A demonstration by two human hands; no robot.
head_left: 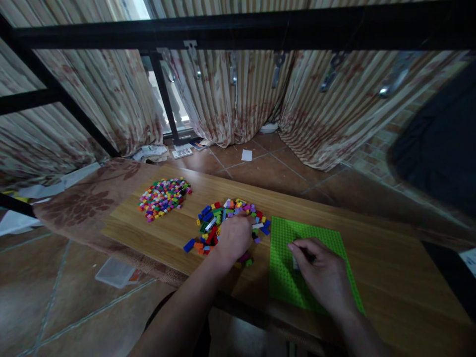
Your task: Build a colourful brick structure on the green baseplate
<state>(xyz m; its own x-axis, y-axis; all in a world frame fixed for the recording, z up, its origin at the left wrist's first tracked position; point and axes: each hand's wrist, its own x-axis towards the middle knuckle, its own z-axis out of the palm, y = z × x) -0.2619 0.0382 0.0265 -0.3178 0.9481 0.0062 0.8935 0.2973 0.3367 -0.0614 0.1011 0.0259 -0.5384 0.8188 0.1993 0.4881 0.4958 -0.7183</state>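
Note:
My left hand (235, 237) reaches down into a pile of mixed toy bricks (211, 223) on the wooden table. Its fingers point away from me and are mostly hidden, so whether they grip a brick does not show. Over the green studded baseplate (312, 233), to the right of the pile, my right hand (324, 267) is closed, thumb and index finger pinched together. What sits in the pinch is too small and dark to make out. A pale grey-white brick (295, 264) shows just beneath the thumb, partly covered by it.
A second heap of smaller colourful bricks (163, 196) lies on the table's left part (126, 223). Across the far side runs a black metal bar (238, 34) with hanging metal clips. A clear plastic box (115, 271) is on the tiled floor at left.

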